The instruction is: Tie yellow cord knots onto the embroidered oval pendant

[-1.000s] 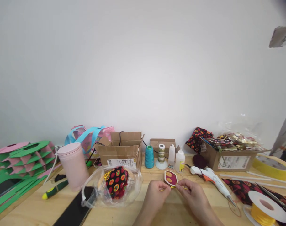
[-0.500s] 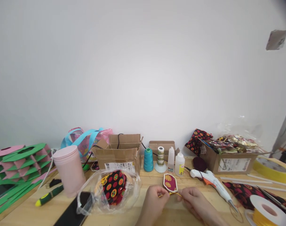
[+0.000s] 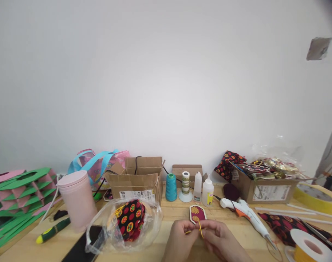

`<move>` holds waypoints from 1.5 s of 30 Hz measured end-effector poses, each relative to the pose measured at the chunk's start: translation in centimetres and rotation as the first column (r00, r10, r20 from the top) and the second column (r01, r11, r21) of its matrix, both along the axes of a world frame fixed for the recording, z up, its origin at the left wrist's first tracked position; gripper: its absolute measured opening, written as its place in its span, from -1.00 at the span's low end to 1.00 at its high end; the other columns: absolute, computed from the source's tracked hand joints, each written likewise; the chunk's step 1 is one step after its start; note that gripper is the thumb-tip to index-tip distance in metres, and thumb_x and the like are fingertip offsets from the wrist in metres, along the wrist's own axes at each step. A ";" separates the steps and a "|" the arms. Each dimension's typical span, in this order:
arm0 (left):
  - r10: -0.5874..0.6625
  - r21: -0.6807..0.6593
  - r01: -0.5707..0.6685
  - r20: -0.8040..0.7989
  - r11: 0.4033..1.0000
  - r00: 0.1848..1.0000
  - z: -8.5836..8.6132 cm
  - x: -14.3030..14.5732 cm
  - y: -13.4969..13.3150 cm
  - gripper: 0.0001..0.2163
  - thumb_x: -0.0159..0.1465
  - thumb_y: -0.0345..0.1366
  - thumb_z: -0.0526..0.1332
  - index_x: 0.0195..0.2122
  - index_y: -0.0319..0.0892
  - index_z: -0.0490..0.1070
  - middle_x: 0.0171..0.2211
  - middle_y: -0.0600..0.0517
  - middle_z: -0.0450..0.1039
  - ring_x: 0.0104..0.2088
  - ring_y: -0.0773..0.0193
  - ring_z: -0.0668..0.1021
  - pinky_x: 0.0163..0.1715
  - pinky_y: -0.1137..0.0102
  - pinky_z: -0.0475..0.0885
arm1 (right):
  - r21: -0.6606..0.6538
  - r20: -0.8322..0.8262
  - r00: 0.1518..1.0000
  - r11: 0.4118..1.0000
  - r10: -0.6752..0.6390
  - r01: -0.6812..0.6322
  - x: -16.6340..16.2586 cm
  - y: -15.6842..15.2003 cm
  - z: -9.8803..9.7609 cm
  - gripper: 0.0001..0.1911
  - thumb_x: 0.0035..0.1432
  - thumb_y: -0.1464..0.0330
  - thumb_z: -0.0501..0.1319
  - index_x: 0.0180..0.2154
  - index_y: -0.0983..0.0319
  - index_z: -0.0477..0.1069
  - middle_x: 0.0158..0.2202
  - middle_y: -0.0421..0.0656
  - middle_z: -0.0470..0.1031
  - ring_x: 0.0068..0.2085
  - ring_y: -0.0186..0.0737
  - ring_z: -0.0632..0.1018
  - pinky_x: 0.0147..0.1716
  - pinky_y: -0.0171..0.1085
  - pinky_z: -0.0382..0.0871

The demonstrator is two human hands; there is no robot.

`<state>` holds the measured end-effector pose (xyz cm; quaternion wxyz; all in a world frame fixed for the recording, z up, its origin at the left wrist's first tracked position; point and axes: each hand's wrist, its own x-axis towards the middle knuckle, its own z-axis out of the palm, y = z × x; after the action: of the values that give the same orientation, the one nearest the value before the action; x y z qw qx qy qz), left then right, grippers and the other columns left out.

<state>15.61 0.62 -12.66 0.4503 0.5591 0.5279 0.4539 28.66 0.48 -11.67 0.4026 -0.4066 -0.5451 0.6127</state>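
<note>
My left hand (image 3: 179, 241) and my right hand (image 3: 219, 242) meet low in the view, just above the wooden table (image 3: 155, 247). Between their pinched fingertips runs a thin yellow cord (image 3: 200, 230), bent into a small loop. A small red fabric piece with gold pattern and pale edging (image 3: 197, 214) stands up just behind the fingers, touching them. Both hands are closed in a pinch on the cord.
A plastic bag with patterned fabric (image 3: 129, 220) and a dark phone (image 3: 82, 247) lie left of the hands. A glue gun (image 3: 246, 214), yellow cord spool (image 3: 309, 247), thread cones (image 3: 170, 187), glue bottles (image 3: 208, 191), cardboard boxes (image 3: 137, 180), pink cup (image 3: 77, 200) stand around.
The hands have drawn closer together and lower in the view, and the yellow cord now forms a loop between the fingertips. The camera has tilted slightly.
</note>
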 end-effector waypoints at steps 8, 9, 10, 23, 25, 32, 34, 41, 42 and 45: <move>-0.075 -0.255 0.162 0.320 0.953 0.944 1.2 0.0 -0.1 -0.82 -0.04 -0.27 0.03 -0.67 -0.24 0.30 -0.83 0.24 0.04 -0.82 0.55 -0.03 -0.79 0.54 -0.21 | 0.381 0.358 0.924 0.924 -0.132 -0.016 -0.1 -0.5 0.2 -0.82 -0.11 0.38 0.02 -0.45 0.29 0.36 -0.73 -0.38 -0.03 -0.65 -0.45 0.07 -0.68 -0.44 -0.10; -0.094 -0.242 0.179 0.327 0.954 0.940 1.3 0.0 -0.2 -0.79 -0.02 -0.23 0.03 -0.68 -0.24 0.29 -0.82 0.23 0.05 -0.81 0.55 -0.01 -0.79 0.54 -0.21 | 0.413 0.397 0.907 0.910 -0.139 -0.041 0.0 -0.5 0.1 -0.82 -0.11 0.41 0.01 -0.46 0.28 0.36 -0.73 -0.38 -0.02 -0.65 -0.45 0.08 -0.67 -0.44 -0.08; -0.110 -0.217 0.187 0.323 0.958 0.940 1.4 0.0 -0.3 -0.76 -0.01 -0.19 0.05 -0.68 -0.25 0.29 -0.81 0.22 0.06 -0.81 0.56 0.00 -0.79 0.55 -0.20 | 0.438 0.429 0.891 0.897 -0.149 -0.060 0.1 -0.4 0.0 -0.82 -0.12 0.43 0.01 -0.47 0.28 0.36 -0.73 -0.38 -0.01 -0.65 -0.45 0.09 -0.67 -0.44 -0.07; -0.267 -0.078 0.303 0.302 0.950 0.915 -0.1 -0.1 0.1 -0.64 -0.07 -0.04 0.18 -0.54 -0.32 0.38 -0.75 0.24 0.04 -0.80 0.60 0.02 -0.80 0.54 -0.15 | 0.354 0.354 0.924 0.935 -0.148 0.014 -0.1 0.0 -0.1 -0.88 -0.15 0.41 0.03 -0.53 0.29 0.31 -0.73 -0.39 -0.01 -0.65 -0.44 0.09 -0.67 -0.44 -0.07; -0.222 -0.104 0.270 0.335 0.957 0.916 -0.1 -0.1 0.2 -0.64 -0.12 -0.02 0.20 -0.59 -0.31 0.35 -0.77 0.25 0.06 -0.82 0.61 0.02 -0.82 0.54 -0.17 | 0.338 0.318 0.932 0.939 -0.172 0.059 0.0 0.2 -0.2 -0.88 -0.14 0.39 0.04 -0.51 0.28 0.30 -0.73 -0.39 -0.02 -0.65 -0.44 0.08 -0.67 -0.44 -0.09; -0.129 -0.180 0.211 0.384 0.961 0.914 0.1 -0.1 0.6 -0.66 -0.19 -0.02 0.22 -0.69 -0.23 0.26 -0.89 0.28 0.02 -0.89 0.59 0.01 -0.86 0.55 -0.21 | 0.337 0.301 0.937 0.939 -0.178 0.070 0.1 0.5 -1.0 -0.79 -0.06 0.28 0.08 -0.54 0.29 0.36 -0.72 -0.34 0.08 -0.65 -0.43 0.12 -0.67 -0.43 -0.05; -0.141 -0.178 0.220 0.371 0.959 0.918 0.1 -0.2 0.6 -0.67 -0.17 -0.02 0.20 -0.70 -0.23 0.27 -0.90 0.28 0.02 -0.90 0.58 0.01 -0.86 0.55 -0.20 | 0.329 0.261 0.957 0.944 -0.129 0.038 0.0 0.3 -0.9 -0.76 -0.03 0.26 0.07 -0.54 0.28 0.39 -0.68 -0.28 0.21 -0.62 -0.39 0.21 -0.64 -0.42 0.05; -0.102 -0.192 0.160 0.279 0.968 0.955 0.5 -0.2 0.1 -0.71 -0.10 -0.12 0.15 -0.68 -0.30 0.36 -0.72 0.08 0.35 -0.86 0.57 0.16 -0.84 0.55 -0.10 | 0.358 0.211 0.971 0.933 -0.112 0.030 0.0 0.1 -0.5 -0.77 0.00 0.26 0.07 -0.45 0.25 0.42 -0.46 -0.16 0.46 -0.36 -0.18 0.41 -0.37 -0.34 0.26; -0.100 -0.189 0.160 0.294 0.969 0.950 0.5 -0.2 0.1 -0.71 -0.11 -0.12 0.16 -0.66 -0.31 0.38 -0.69 0.05 0.38 -0.83 0.55 0.20 -0.82 0.55 -0.05 | 0.379 0.237 0.965 0.925 -0.114 0.017 0.1 0.1 -0.6 -0.76 0.00 0.26 0.06 -0.48 0.25 0.42 -0.49 -0.16 0.45 -0.38 -0.18 0.41 -0.40 -0.35 0.26; -0.088 -0.193 0.169 0.371 0.967 0.925 0.3 0.0 0.2 -0.70 -0.16 -0.11 0.21 -0.62 -0.32 0.40 -0.68 0.01 0.40 -0.75 0.46 0.29 -0.76 0.54 0.09 | 0.407 0.261 0.959 0.913 -0.107 -0.009 0.0 0.2 -0.8 -0.74 0.01 0.28 0.05 -0.54 0.25 0.42 -0.54 -0.18 0.43 -0.41 -0.20 0.41 -0.43 -0.37 0.25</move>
<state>15.59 0.86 -12.37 0.6274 0.4466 0.4460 0.4561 28.69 0.64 -12.45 0.4127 -0.4103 -0.7005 0.4131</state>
